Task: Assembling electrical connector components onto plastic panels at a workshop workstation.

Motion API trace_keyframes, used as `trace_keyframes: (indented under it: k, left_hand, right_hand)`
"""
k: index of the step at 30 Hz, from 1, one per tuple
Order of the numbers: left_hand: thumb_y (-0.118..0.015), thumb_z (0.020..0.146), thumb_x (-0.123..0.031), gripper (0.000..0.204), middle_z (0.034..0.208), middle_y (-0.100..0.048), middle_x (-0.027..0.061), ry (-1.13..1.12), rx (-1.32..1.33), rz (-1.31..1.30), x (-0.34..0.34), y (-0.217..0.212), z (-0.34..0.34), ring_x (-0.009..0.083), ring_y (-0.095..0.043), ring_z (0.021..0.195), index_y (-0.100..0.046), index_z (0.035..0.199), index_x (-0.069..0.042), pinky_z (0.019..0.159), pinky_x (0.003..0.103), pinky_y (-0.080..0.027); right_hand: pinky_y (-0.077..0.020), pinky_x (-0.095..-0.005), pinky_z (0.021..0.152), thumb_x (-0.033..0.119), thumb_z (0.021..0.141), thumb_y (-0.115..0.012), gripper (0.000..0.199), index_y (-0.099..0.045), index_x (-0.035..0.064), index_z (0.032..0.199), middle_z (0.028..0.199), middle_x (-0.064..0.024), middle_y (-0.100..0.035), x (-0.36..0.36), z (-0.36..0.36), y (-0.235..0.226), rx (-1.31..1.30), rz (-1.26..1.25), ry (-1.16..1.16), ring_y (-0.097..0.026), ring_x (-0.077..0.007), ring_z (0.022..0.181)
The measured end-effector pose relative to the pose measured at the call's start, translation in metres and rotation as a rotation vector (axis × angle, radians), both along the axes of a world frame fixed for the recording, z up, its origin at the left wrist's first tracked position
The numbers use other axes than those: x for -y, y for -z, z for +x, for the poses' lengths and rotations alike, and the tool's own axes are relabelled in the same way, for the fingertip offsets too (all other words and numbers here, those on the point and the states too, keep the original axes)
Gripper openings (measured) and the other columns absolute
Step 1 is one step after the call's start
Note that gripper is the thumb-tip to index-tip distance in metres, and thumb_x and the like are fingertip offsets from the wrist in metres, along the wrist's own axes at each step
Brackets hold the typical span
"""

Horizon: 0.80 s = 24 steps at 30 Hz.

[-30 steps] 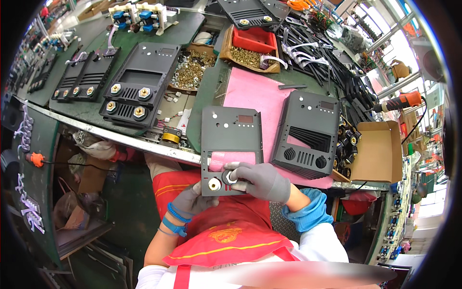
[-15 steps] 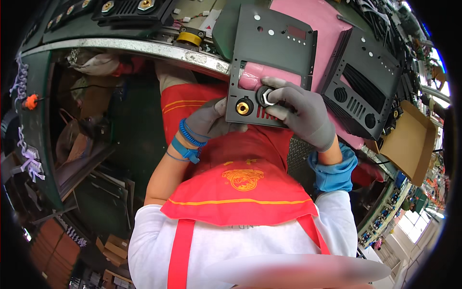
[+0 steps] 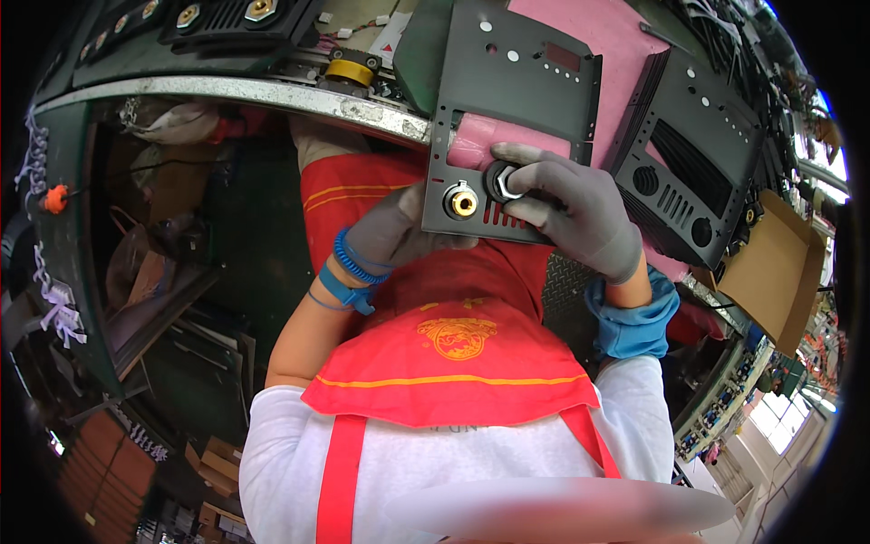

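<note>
A dark grey metal panel (image 3: 517, 86) with holes and slots extends over the bench's front edge toward me. My left hand (image 3: 391, 228), in a grey glove, grips its lower left corner, some fingers hidden underneath. A brass connector (image 3: 463, 204) sits in the round hole beside that hand. My right hand (image 3: 584, 208), also gloved, has thumb and fingers closed around a black round socket with a silver hex nut (image 3: 500, 182). This socket is at the panel, right of the brass connector; whether it is seated in a hole is hidden.
Similar panels (image 3: 680, 145) lie stacked at the right on a pink sheet (image 3: 594, 32). Beyond them is an open cardboard box (image 3: 779, 263). A yellow and black round part (image 3: 352, 71) sits at the metal bench edge (image 3: 272, 89). Black units with brass fittings (image 3: 240, 23) stand at the upper left.
The brass connector now appears raised and tilted in its hole, with a pale rim showing. Both hands and the panel have shifted only slightly; the right hand keeps its hold on the socket.
</note>
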<state>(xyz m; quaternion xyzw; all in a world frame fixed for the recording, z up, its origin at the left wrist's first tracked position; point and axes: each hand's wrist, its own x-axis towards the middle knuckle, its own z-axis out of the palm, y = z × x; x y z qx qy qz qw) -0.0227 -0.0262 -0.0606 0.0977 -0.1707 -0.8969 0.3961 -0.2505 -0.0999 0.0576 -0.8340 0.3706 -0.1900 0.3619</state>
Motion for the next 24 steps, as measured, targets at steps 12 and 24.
trace_keyframes:
  k: [12,24]
  left_hand:
    - [-0.055,0.093,-0.048,0.054,0.118,-0.059,0.0044,-0.172,0.057,0.025,0.015,-0.029,-0.006,0.016,-0.057,0.104,-0.054,0.127,-0.005,0.089,0.031,-0.046]
    - [-0.05,0.097,-0.038,0.046,0.122,-0.058,0.0065,-0.084,-0.015,0.056,0.023,-0.015,-0.011,0.0206,-0.057,0.109,-0.05,0.131,-0.006,0.094,0.037,-0.046]
  right_hand:
    - [-0.0524,-0.0392,0.067,0.016,0.082,-0.069,0.032,-0.06,0.0146,0.112,0.126,-0.0066,-0.06,0.009,0.028,-0.024,-0.125,-0.186,-0.23,-0.065,-0.0333,0.083]
    - [-0.0442,-0.0345,0.076,0.02,0.08,-0.066,0.018,-0.062,0.0108,0.095,0.1,-0.0042,-0.061,0.005,0.033,-0.032,-0.153,-0.461,-0.192,-0.059,-0.0237,0.088]
